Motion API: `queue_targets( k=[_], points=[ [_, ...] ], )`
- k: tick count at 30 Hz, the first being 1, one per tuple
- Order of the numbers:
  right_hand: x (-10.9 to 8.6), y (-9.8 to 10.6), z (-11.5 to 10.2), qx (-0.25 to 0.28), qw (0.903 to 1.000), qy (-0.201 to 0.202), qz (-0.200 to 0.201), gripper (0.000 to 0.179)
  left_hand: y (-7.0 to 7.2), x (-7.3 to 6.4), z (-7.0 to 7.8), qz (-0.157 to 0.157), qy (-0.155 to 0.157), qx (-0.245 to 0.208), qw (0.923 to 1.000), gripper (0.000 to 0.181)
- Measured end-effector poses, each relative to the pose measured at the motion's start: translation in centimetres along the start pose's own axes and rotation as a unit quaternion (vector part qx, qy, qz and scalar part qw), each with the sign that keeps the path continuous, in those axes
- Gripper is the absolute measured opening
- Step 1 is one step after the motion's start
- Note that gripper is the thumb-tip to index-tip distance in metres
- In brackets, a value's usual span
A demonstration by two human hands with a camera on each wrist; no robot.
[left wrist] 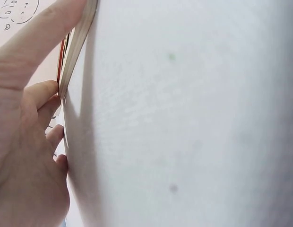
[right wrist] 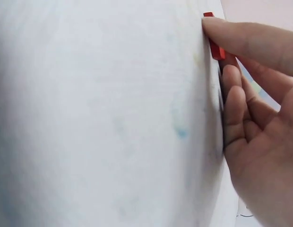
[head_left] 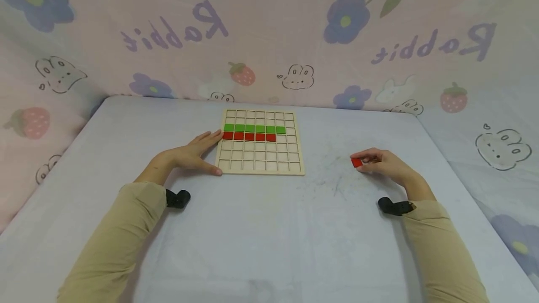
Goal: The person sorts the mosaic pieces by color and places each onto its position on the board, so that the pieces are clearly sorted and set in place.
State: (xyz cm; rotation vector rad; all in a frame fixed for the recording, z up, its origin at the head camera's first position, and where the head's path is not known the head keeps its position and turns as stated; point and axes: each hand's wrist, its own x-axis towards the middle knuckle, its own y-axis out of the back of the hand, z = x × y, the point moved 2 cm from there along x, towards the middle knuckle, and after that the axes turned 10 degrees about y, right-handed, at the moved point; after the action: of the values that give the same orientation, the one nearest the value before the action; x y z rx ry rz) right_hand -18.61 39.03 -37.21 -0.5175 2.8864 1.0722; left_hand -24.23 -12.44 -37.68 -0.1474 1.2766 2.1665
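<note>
A square wooden grid board (head_left: 261, 172) lies on the table. One row of it holds several green tiles (head_left: 250, 128), and the row just nearer holds several red tiles (head_left: 249, 137); both rows start at the left edge. My left hand (head_left: 189, 153) spreads along that edge, thumb at the near corner and fingertips farther up. In the left wrist view, the thumb and fingers rest against the board's side (left wrist: 76, 59). Right of the board, my right hand (head_left: 385, 166) pinches a red square tile (head_left: 356, 162) between thumb and fingers, low over the table.
A white cloth covers the table (head_left: 261, 233), with faint smudges right of the board. Behind it hangs a printed curtain (head_left: 269, 27) with flowers and rabbits. Black wrist mounts (head_left: 178, 198) sit at both sleeve cuffs.
</note>
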Motion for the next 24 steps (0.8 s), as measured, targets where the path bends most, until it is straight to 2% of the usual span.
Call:
queue_targets(
  k=[9,24],
  points=[
    [0.26,0.2,-0.33,-0.01,0.9999,0.006,0.01,0.047,0.18,0.39,-0.13,0.002,0.0,-0.003,1.0,0.115],
    [0.6,-0.26,-0.16,-0.032,0.9986,0.033,0.025,0.044,-0.09,0.17,-0.23,-0.002,0.002,-0.008,1.0,0.115]
  ],
)
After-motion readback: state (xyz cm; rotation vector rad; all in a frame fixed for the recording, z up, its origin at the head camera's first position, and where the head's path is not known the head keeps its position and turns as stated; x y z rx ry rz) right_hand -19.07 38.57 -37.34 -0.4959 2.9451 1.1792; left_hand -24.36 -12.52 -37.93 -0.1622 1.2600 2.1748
